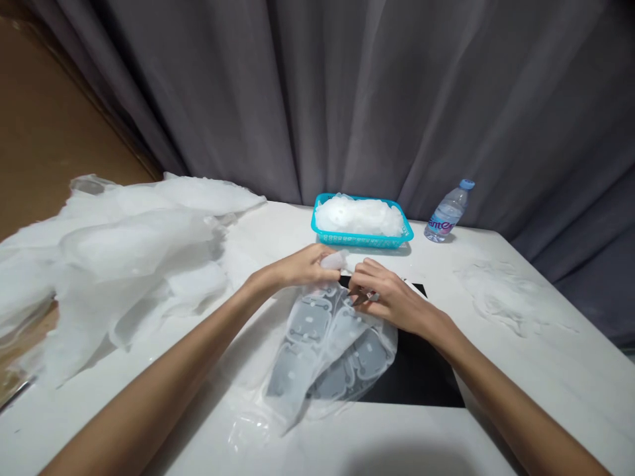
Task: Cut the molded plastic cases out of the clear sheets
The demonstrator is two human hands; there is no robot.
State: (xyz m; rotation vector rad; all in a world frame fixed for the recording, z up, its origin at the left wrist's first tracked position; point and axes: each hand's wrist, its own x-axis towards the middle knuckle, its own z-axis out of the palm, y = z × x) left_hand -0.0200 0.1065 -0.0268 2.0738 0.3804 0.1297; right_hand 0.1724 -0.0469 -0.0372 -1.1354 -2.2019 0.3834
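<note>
Above the table's middle, my left hand (pixel 320 262) is closed, with a small tuft of white fibre stuffing (pixel 335 260) at its thumb and fingers. My right hand (pixel 380 287) is just beside it, fingers curled at the top of a translucent plastic piece (pixel 310 317). A small dark shape shows under those fingers; I cannot make out what it is. Printed on the plastic are grey rounded panels with pale outlines. It hangs folded below both hands, partly over a black sheet (pixel 421 370) on the table. My fingers hide its upper edge.
A turquoise basket (pixel 362 240) heaped with white stuffing (pixel 360 215) stands behind my hands. To its right is a water bottle (pixel 449 211). A large pile of white fibre (pixel 133 244) covers the left side. Thin wisps (pixel 510 291) lie at right. A grey curtain (pixel 337 99) hangs behind.
</note>
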